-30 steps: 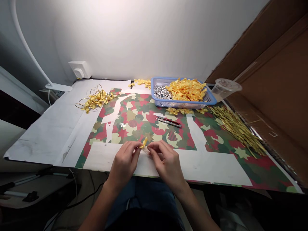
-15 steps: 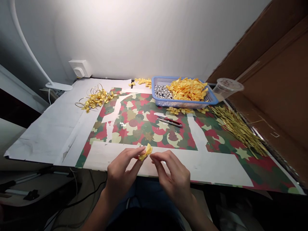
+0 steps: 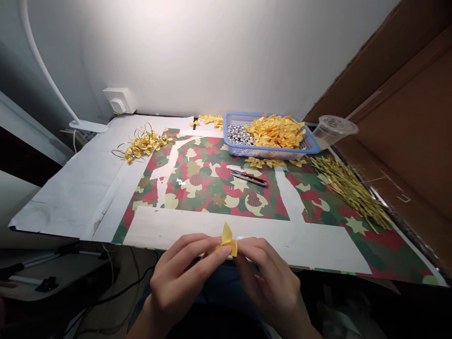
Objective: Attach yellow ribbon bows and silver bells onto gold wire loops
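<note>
A small yellow ribbon bow [image 3: 227, 241] is pinched between the fingertips of both hands at the near edge of the table. My left hand [image 3: 180, 277] grips it from the left with fingers closed. From the right, my right hand [image 3: 270, 278] holds the same bow, fingers curled. Both hands hover just over the table's front edge, above my lap.
A blue basket [image 3: 271, 151] with yellow bows and silver bells sits at the back. Red-handled snips [image 3: 247, 177] lie on the camouflage-patterned sheet [image 3: 212, 183]. Gold wire ties [image 3: 348, 186] lie at right, finished bows [image 3: 143, 143] at left, a plastic cup [image 3: 332, 129] and lamp base [image 3: 88, 125] behind.
Both hands drew back toward me off the table edge, bringing the yellow bow along; the bow now stands more upright between the fingertips.
</note>
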{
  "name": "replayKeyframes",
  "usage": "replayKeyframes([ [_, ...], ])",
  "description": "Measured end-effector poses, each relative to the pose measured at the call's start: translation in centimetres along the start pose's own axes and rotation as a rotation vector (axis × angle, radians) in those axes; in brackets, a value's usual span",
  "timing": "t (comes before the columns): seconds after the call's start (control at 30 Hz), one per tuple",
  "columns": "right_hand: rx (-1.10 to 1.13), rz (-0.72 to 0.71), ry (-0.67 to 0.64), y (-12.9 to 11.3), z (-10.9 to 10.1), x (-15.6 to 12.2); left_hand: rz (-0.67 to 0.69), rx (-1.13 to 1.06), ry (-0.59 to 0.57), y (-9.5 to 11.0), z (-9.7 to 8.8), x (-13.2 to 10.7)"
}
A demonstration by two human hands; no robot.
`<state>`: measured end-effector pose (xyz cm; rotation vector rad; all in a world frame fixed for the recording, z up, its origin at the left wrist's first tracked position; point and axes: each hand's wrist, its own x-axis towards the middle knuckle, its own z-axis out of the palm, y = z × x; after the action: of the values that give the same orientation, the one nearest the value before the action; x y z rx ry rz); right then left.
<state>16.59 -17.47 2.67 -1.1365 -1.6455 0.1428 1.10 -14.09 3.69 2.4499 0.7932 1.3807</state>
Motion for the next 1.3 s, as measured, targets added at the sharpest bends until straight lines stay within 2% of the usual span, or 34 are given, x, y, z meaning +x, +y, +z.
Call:
replayKeyframes([
  [0.17, 0.123, -0.022, 0.049, -0.4, -0.3, 0.0, 0.047, 0.065, -0.005, 1.0, -0.6, -0.1],
  [0.37, 0.246, 0.004, 0.047, -0.4, -0.1, 0.3, 0.108, 0.098, -0.042, 1.0, -1.3, 0.0],
  [0.57, 0.286, 0.027, 0.092, -0.3, 0.1, -0.3, 0.087, 0.098, -0.030, 1.0, -0.7, 0.0],
  [0.7, 0.280, 0.103, 0.061, 0.0, 0.3, -0.4, 0.065, 0.063, -0.002, 0.2, 0.1, -0.2],
  [0.9, 0.295, 0.351, 0.004, 1.1, 1.6, -0.5, 0.010, -0.015, 0.054, -2.4, 1.3, -0.1],
  [1.03, 0.303, 0.467, 0.083, 1.7, 2.6, -0.6, -0.029, -0.039, 0.062, -3.3, 1.9, 0.5],
  [1.17, 0.326, 0.457, 0.163, 2.1, 2.9, 0.0, -0.013, -0.073, 0.039, -3.3, 1.9, 1.6],
  [1.3, 0.363, 0.418, 0.169, 2.8, 2.5, 1.6, -0.052, -0.144, 0.033, -3.7, 1.7, 3.0],
])
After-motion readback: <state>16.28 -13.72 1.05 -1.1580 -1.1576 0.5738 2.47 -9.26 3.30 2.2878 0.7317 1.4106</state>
